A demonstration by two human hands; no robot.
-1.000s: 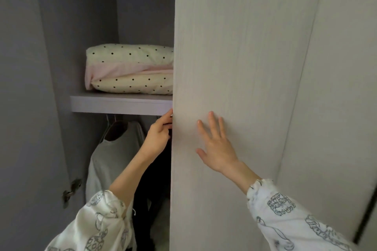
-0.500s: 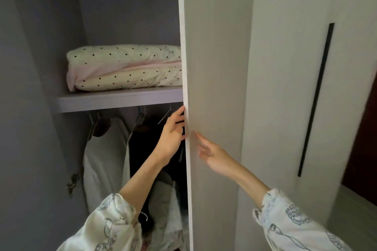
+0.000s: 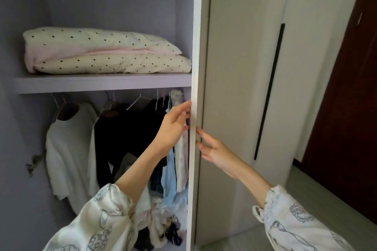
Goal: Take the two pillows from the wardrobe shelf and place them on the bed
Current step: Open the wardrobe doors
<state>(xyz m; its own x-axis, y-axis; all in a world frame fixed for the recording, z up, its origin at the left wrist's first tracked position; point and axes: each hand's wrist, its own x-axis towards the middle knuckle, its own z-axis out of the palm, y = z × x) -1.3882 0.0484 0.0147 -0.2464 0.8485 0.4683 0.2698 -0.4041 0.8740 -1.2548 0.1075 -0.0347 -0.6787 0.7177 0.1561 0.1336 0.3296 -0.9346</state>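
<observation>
Both hands' fingers (image 3: 184, 108) spread loose on door (image 3: 194, 47) edge, gripping nothing; pillows (image 3: 106, 51) stacked on shelf (image 3: 102, 83) up-left of them; risk: door swinging back, blocking reach.

We list one grey wardrobe shelf (image 3: 102, 84), bearing two stacked polka-dot pillows (image 3: 106, 51) directly on it.
</observation>
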